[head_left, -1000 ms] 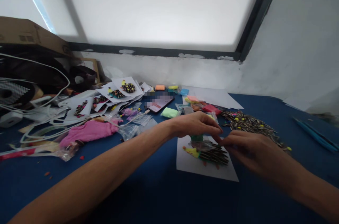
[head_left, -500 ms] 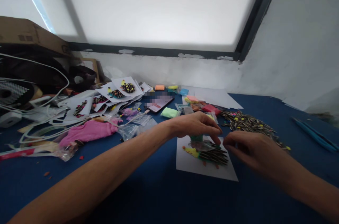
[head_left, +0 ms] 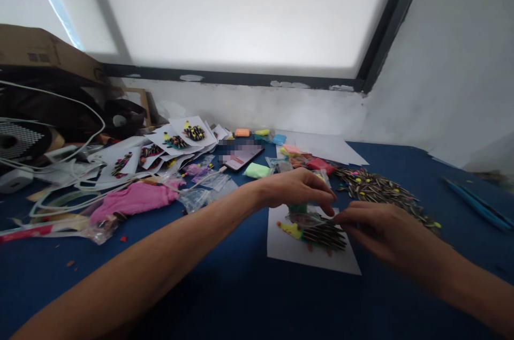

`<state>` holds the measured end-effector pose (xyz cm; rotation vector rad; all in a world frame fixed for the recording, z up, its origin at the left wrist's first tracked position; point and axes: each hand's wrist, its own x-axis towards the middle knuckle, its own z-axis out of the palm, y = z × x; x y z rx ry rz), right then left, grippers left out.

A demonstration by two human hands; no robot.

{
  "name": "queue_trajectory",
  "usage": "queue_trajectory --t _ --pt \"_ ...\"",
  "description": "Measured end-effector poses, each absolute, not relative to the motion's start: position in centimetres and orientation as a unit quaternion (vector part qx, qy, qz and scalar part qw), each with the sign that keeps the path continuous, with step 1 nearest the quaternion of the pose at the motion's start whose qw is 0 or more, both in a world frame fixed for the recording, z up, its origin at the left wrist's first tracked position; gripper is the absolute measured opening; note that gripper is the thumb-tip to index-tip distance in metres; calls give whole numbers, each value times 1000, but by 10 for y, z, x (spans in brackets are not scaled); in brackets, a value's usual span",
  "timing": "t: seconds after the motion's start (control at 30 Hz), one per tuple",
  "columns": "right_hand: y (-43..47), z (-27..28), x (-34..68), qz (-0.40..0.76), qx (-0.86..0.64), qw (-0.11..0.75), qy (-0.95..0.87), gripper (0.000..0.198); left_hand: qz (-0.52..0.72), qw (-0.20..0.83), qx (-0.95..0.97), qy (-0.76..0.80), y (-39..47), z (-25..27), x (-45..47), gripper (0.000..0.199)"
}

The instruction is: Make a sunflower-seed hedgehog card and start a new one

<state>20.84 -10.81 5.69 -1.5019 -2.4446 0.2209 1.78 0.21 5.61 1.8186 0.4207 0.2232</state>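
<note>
Blue table (head_left: 249, 297) runs in front of sheet (head_left: 285, 255), leaving room along near edge. Hedgehog figure (head_left: 323, 236) lies on sheet, inside near and right edges. Right hand (head_left: 379, 225) at figure's far right side, fingertips close together; whether anything is pinched, cannot tell. Left hand (head_left: 297, 188) over sheet's far part, fingers bent; grip cannot be told. Seed pile (head_left: 373, 186) beyond right hand. Phone (head_left: 243, 158) farther left.
</note>
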Motion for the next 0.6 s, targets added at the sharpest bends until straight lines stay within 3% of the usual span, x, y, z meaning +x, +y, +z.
queue_trajectory --t 0.6 --pt "-109 58 207 80 -554 155 -814 20 96 589 776 204 -2 65 15 22"
